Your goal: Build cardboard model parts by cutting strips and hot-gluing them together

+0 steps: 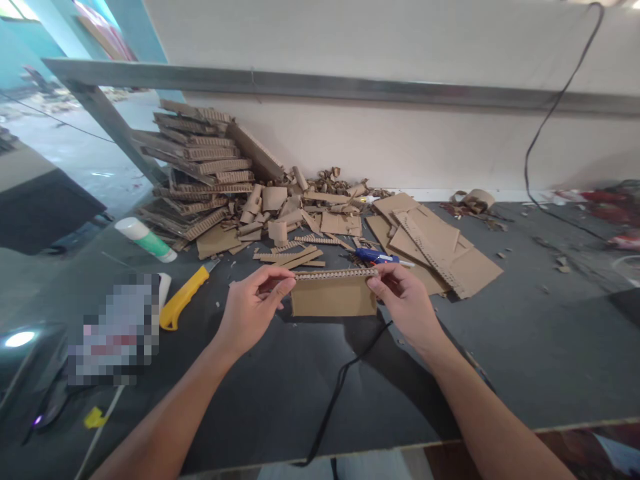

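Note:
A narrow corrugated cardboard strip (335, 274) runs along the top edge of a rectangular cardboard piece (334, 297). My left hand (257, 303) pinches the strip's left end between thumb and fingers. At the other end, my right hand (403, 301) pinches the strip and the corner the same way. Whether the strip is fixed to the piece, I cannot tell. Just behind the right hand lies a blue glue gun (376, 257), its black cord (342, 380) coming toward the table's front edge.
Stacked corrugated panels (210, 153) and loose cardboard scraps (290, 207) fill the back left. Flat cardboard sheets (435, 233) lie at right. A yellow utility knife (184, 298), a white-and-green tube (146, 239) and a blurred-out object (117, 330) are at left. The wall bounds the table behind.

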The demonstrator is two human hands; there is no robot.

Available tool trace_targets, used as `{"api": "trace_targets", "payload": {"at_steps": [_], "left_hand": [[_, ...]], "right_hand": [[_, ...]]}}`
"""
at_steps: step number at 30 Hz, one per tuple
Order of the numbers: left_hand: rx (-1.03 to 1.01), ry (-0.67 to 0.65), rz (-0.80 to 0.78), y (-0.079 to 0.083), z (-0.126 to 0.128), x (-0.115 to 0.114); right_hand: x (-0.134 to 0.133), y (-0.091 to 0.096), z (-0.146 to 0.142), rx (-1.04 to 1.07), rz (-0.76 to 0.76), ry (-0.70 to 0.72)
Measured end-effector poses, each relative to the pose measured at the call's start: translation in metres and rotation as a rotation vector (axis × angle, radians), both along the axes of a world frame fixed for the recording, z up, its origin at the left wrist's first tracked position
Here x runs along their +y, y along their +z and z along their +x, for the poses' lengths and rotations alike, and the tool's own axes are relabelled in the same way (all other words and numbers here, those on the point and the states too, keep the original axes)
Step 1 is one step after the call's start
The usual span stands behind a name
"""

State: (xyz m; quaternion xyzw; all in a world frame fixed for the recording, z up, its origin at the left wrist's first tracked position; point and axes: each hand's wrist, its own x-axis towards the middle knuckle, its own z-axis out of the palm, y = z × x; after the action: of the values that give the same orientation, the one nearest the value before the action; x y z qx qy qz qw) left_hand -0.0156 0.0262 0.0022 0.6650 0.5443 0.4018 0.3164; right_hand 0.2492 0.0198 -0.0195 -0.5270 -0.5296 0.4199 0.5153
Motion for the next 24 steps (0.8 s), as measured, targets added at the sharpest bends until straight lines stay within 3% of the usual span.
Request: {"api": "trace_targets", "payload": {"at_steps": [24], "left_hand": [[0.032, 0.066, 0.092, 0.0017, 0.0026, -0.0049]], "right_hand": [[-0.0018, 0.0022, -0.0012, -0.022, -0.045, 0.042]]}}
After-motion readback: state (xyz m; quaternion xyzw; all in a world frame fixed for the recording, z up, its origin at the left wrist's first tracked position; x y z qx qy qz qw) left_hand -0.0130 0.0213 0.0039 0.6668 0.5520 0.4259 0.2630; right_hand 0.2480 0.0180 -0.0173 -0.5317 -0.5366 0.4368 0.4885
